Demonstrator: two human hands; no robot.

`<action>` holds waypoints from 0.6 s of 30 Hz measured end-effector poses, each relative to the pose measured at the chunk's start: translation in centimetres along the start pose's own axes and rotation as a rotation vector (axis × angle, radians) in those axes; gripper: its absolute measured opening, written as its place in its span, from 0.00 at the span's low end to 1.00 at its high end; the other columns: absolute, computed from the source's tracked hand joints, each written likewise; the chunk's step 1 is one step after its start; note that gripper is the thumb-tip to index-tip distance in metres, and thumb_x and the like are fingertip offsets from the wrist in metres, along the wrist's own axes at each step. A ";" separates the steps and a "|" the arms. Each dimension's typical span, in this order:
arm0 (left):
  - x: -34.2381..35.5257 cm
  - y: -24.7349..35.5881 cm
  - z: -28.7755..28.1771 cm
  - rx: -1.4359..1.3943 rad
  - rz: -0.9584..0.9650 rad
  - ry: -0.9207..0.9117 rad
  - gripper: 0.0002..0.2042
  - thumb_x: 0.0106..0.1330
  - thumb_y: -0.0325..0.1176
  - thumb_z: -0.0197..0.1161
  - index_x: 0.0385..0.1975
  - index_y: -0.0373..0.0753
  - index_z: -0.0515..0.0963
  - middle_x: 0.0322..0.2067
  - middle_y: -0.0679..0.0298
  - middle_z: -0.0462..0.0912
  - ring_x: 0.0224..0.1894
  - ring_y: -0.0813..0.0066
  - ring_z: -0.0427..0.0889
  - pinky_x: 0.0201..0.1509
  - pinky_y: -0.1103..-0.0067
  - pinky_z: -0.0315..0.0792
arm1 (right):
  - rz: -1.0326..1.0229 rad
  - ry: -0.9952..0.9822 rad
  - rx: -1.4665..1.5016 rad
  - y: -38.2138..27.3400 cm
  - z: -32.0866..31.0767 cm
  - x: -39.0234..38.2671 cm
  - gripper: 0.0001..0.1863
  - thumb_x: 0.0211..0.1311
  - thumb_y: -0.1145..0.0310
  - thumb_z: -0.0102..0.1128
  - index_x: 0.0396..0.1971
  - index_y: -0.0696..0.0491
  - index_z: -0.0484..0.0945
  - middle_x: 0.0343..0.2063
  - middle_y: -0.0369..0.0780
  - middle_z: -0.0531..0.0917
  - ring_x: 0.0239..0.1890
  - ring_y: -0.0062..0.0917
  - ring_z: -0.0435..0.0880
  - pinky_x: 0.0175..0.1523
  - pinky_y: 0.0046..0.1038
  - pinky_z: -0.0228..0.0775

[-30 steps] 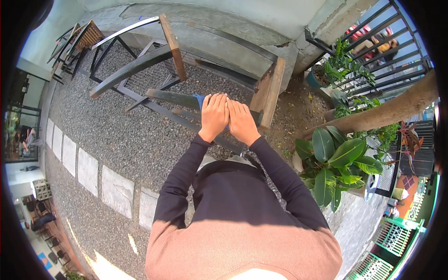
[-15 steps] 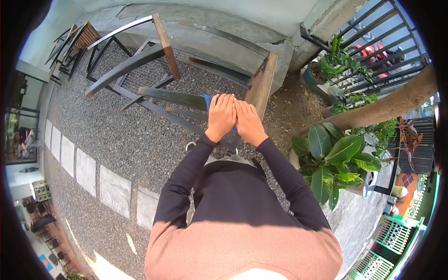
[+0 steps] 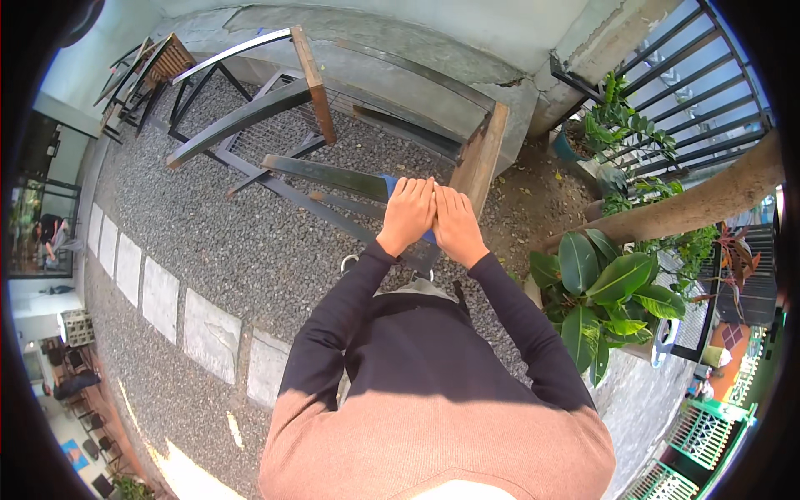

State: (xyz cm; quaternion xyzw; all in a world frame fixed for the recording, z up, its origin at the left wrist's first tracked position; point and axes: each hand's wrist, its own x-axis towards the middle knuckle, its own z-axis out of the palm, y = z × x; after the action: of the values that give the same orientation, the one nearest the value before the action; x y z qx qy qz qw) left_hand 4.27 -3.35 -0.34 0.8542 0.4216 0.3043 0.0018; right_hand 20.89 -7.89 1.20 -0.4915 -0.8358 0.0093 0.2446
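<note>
My left hand [image 3: 407, 215] and my right hand [image 3: 457, 227] lie side by side, touching, with the fingers curled over a blue cloth [image 3: 389, 185]. The cloth shows at the left of my left hand and under my right; my hands hide most of it. It lies against a long dark bar [image 3: 325, 172] of an overturned furniture frame, beside the brown wooden board [image 3: 482, 162] at the frame's right end. Both palms are hidden. Worn, thin dark rails of the frame run out to the left below the bar.
Another tipped frame [image 3: 242, 121] lies at the far left on grey gravel [image 3: 200, 221]. Pale stepping slabs [image 3: 208, 333] cross the left side. At the right stand a broad-leaved plant [image 3: 612, 292], a slanting tree trunk [image 3: 683, 196] and a black barred fence [image 3: 700, 75].
The view has shifted slightly, so the scene sits a little further right. My hands keep nearly the same place on the bar. Red shapes behind the fence are gone from view.
</note>
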 end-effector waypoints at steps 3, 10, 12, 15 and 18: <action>0.0 -0.5 -0.3 0.001 0.042 0.026 0.22 0.74 0.36 0.58 0.59 0.25 0.81 0.47 0.52 0.86 0.52 0.57 0.82 0.68 0.62 0.71 | 0.028 -0.007 -0.054 -0.5 0.5 0.3 0.34 0.70 0.66 0.61 0.70 0.68 0.69 0.64 0.54 0.78 0.69 0.47 0.75 0.75 0.46 0.64; -0.5 -2.7 -1.6 0.000 0.042 0.023 0.22 0.74 0.36 0.58 0.59 0.25 0.81 0.48 0.52 0.86 0.53 0.57 0.82 0.67 0.63 0.72 | 0.040 -0.001 -0.072 -2.0 2.2 1.6 0.33 0.70 0.67 0.59 0.71 0.68 0.69 0.67 0.54 0.76 0.71 0.49 0.74 0.77 0.48 0.63; -0.6 -3.6 -2.0 -0.005 0.049 0.018 0.22 0.74 0.36 0.58 0.59 0.25 0.81 0.48 0.51 0.86 0.53 0.57 0.82 0.67 0.63 0.72 | 0.051 -0.003 -0.060 -2.6 2.6 2.1 0.32 0.71 0.68 0.59 0.71 0.68 0.69 0.67 0.54 0.76 0.72 0.49 0.73 0.77 0.48 0.62; -0.7 -4.9 -2.8 -0.009 0.062 0.016 0.22 0.75 0.36 0.58 0.60 0.25 0.80 0.49 0.51 0.86 0.55 0.56 0.83 0.69 0.63 0.71 | 0.066 -0.004 -0.047 -3.6 3.1 3.1 0.32 0.71 0.68 0.59 0.71 0.68 0.69 0.68 0.54 0.76 0.73 0.49 0.72 0.78 0.48 0.61; -0.9 -6.1 -3.5 -0.002 0.066 0.015 0.22 0.75 0.36 0.58 0.60 0.25 0.80 0.49 0.52 0.86 0.56 0.56 0.83 0.70 0.62 0.71 | 0.080 0.001 -0.046 -4.6 3.6 4.1 0.32 0.71 0.67 0.59 0.71 0.68 0.69 0.68 0.54 0.75 0.73 0.49 0.72 0.78 0.48 0.61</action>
State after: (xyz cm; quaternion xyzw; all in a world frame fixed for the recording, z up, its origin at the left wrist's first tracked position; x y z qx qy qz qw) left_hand -2.33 -0.96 0.44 0.8654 0.3929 0.3109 -0.0102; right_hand 14.05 -6.09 0.86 -0.5298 -0.8155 -0.0001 0.2330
